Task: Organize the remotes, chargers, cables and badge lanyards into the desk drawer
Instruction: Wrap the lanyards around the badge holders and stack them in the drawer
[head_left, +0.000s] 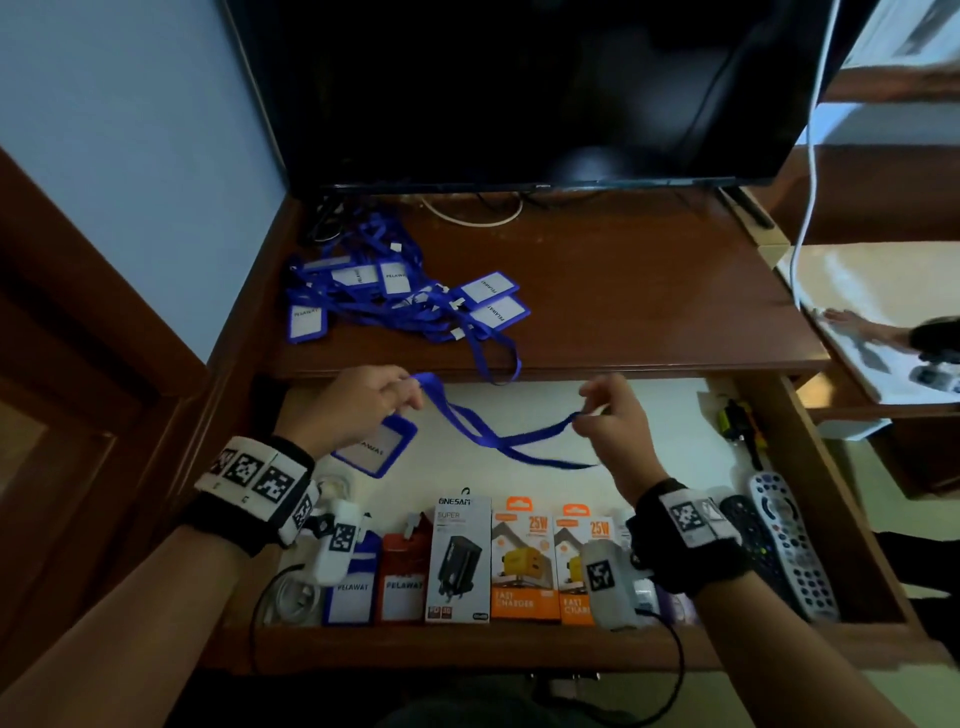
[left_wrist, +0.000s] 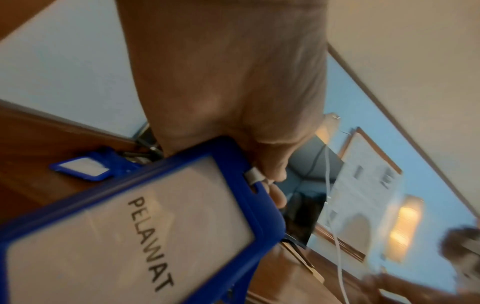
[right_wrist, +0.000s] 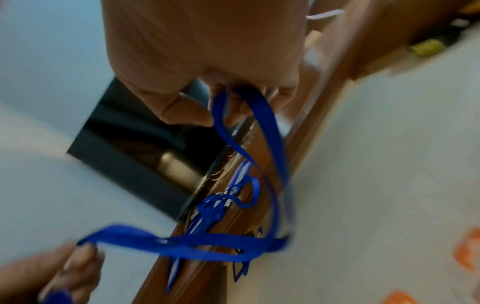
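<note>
Over the open drawer (head_left: 826, 519) my two hands stretch one blue lanyard strap (head_left: 488, 434) between them. My left hand (head_left: 363, 402) pinches the strap near its clip, and the blue badge holder (head_left: 376, 449) marked PELAWAT (left_wrist: 150, 244) hangs below it. My right hand (head_left: 605, 410) pinches the strap's far loop (right_wrist: 259, 123). A tangled pile of blue badge lanyards (head_left: 400, 291) lies on the desk top (head_left: 649, 291) behind. Charger boxes (head_left: 524, 561), two more badges (head_left: 376, 584) and two remotes (head_left: 789, 540) lie in the drawer.
A dark TV screen (head_left: 519, 88) stands at the back of the desk, with cables under it. A white cable (head_left: 810, 156) hangs on the right. A coiled white cable (head_left: 291, 597) sits in the drawer's front left corner. Small tools (head_left: 740, 423) lie at the drawer's right.
</note>
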